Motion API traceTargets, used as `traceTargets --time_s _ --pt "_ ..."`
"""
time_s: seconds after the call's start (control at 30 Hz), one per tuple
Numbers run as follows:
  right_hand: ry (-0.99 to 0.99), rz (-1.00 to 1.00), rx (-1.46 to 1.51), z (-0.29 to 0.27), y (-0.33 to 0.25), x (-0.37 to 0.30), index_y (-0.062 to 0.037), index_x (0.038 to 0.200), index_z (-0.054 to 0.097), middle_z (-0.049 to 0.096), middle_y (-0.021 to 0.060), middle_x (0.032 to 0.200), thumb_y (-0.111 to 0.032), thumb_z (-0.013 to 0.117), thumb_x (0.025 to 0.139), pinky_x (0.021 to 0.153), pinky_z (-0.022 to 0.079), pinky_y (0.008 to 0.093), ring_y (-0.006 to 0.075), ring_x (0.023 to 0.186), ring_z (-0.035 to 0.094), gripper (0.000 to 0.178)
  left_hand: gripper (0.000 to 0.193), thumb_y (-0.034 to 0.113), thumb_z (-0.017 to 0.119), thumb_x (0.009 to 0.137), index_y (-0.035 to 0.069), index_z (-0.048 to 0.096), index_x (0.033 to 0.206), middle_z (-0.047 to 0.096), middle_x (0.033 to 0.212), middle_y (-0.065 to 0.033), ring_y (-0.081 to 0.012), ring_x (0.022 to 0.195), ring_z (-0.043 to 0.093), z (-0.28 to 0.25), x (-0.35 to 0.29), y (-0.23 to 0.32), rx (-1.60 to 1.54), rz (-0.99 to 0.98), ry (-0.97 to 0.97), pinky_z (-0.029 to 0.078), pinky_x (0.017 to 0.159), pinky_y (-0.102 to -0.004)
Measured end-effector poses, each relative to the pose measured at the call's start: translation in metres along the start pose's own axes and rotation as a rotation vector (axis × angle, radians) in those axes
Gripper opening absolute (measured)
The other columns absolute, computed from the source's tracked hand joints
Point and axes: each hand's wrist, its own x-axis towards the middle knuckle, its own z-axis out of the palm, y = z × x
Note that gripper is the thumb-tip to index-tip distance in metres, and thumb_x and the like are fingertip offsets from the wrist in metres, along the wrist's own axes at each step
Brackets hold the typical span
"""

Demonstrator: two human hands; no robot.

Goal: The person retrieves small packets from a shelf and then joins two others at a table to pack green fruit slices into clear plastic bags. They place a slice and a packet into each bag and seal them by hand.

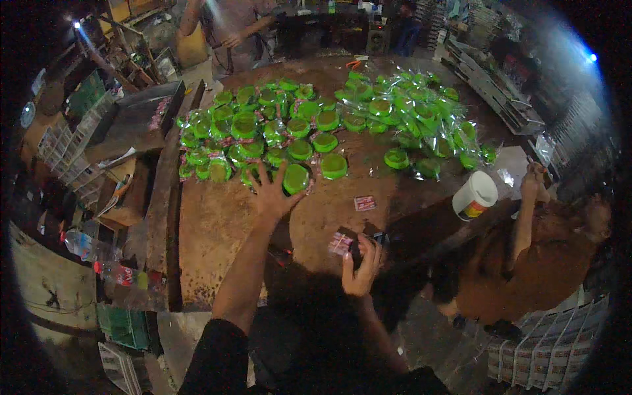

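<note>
My left hand (271, 197) reaches over the wooden table with fingers spread, touching the near edge of a group of round green items in clear wrap (295, 178). They are shallow and bowl-like, with pinkish-red printed slips among them. Closer to me, my right hand (361, 268) is curled, its thumb and fingertips at a small bundle of red-and-white printed cards (340, 243) that looks banded. The exact grip is partly in shadow. One loose red-and-white card (365, 203) lies flat on the table beyond that hand.
A second heap of wrapped green items (415, 108) covers the back right. A white bucket (474, 196) stands on the right, near a seated person in brown (526, 263). Another person (230, 33) stands across the table (217, 217). Plastic bottles (125, 275) are at the left edge.
</note>
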Motion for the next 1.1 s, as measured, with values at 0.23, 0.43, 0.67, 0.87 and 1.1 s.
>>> traceTargets --time_s 0.23,0.43,0.67,0.87,1.1 --pt "-0.079 -0.101 -0.118 -0.006 -0.005 0.015 0.0029 0.133 0.059 0.055 0.0249 0.133 -0.028 0.068 0.09 0.107 0.041 0.0502 0.0412 0.121 0.052 0.054 0.112 0.091 0.062 0.069 0.031 0.038 0.16 0.016 0.163 -0.0375 -0.0548 0.153 0.01 0.045 0.081 -0.023 0.101 0.06 0.12 0.005 0.122 -0.071" --pt "-0.185 -0.143 -0.16 0.001 -0.008 0.02 -0.0027 0.128 0.062 0.054 0.0221 0.135 -0.028 0.074 0.086 0.105 0.041 0.051 0.041 0.122 0.051 0.05 0.106 0.085 0.065 0.072 0.023 0.047 0.155 0.024 0.163 -0.0331 -0.048 0.154 0.019 0.054 0.129 -0.033 0.136 0.135 0.252 0.008 0.124 -0.0674" --pt "-0.274 -0.032 -0.275 -0.006 -0.02 0.022 -0.0111 0.131 0.062 0.055 0.0178 0.127 -0.019 0.082 0.077 0.102 0.04 0.0515 0.039 0.116 0.051 0.058 0.1 0.078 0.07 0.076 0.022 0.046 0.156 0.028 0.162 -0.0302 -0.0465 0.152 0.024 0.077 0.184 -0.069 0.046 0.179 0.26 0.011 0.121 -0.0696" --pt "-0.264 0.013 -0.21 -0.006 -0.033 0.029 -0.0111 0.131 0.061 0.056 0.0159 0.12 -0.022 0.075 0.082 0.103 0.039 0.0524 0.0385 0.113 0.051 0.052 0.125 0.089 0.064 0.071 0.023 0.015 0.166 0.014 0.166 -0.0325 -0.0474 0.156 0.008 0.066 0.221 -0.086 0.171 0.114 -0.189 0.001 0.118 -0.073" --pt "-0.12 -0.112 -0.212 -0.006 -0.02 0.016 -0.0041 0.123 0.06 0.057 0.0198 0.125 -0.023 0.07 0.086 0.103 0.04 0.0511 0.0397 0.119 0.05 0.043 0.09 0.055 0.066 0.094 0.015 0.024 0.164 0.014 0.165 -0.031 -0.0497 0.153 0.014 0.008 0.067 -0.113 -0.208 0.312 0.099 0.017 0.121 -0.0634"
